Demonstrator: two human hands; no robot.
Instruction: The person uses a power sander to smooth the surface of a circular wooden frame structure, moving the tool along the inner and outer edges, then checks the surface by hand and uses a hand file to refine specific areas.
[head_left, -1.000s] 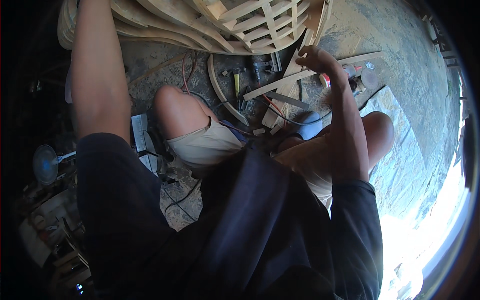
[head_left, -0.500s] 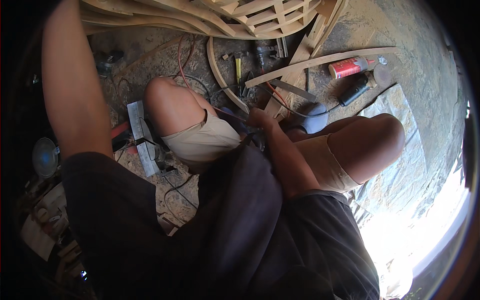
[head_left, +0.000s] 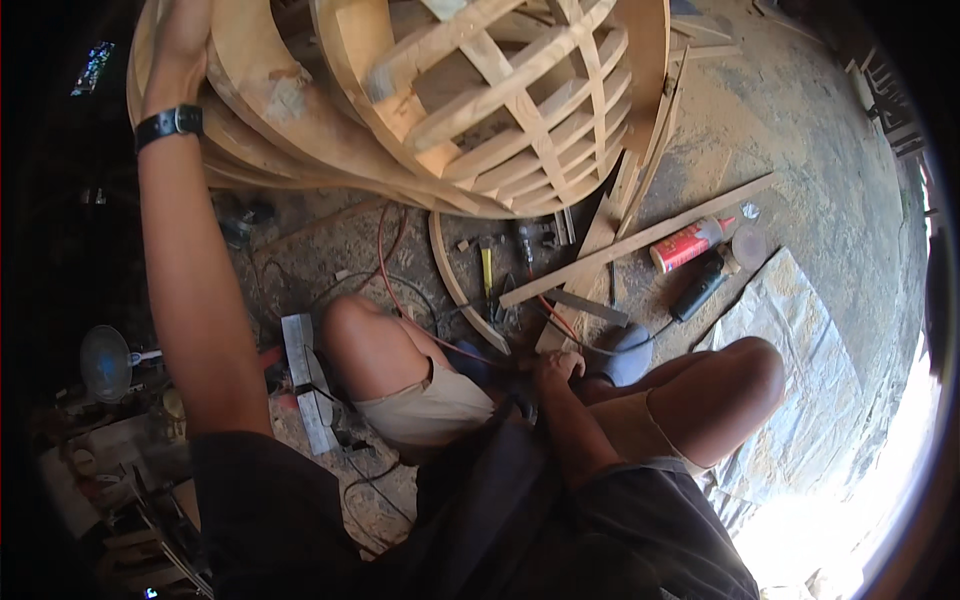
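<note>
A large curved wooden frame [head_left: 290, 110] of ribs and crossed slats fills the top of the view. My left arm reaches up to its left side, and my left hand [head_left: 182, 45] lies against an outer rib, its fingers hidden at the upper edge. A dark band [head_left: 168, 128] circles that wrist. Low between my knees is my right hand [head_left: 557, 368], its fingers curled. What it holds, if anything, I cannot make out. Close beyond it lie a wooden board [head_left: 558, 325] and a thin curved wooden strip [head_left: 447, 262].
A straight wooden strip [head_left: 640, 238] crosses the boards. To its right lie a red and white bottle [head_left: 688, 246] and an angle grinder [head_left: 702, 290]. A yellow-handled hammer [head_left: 487, 272], cords and hoses are on the dusty floor. A silvery sheet [head_left: 790, 350] spreads at right.
The view has shifted upward, so more of the wooden frame shows. My left hand and its wristband have come into sight at the frame. My right hand stays low between my knees.
</note>
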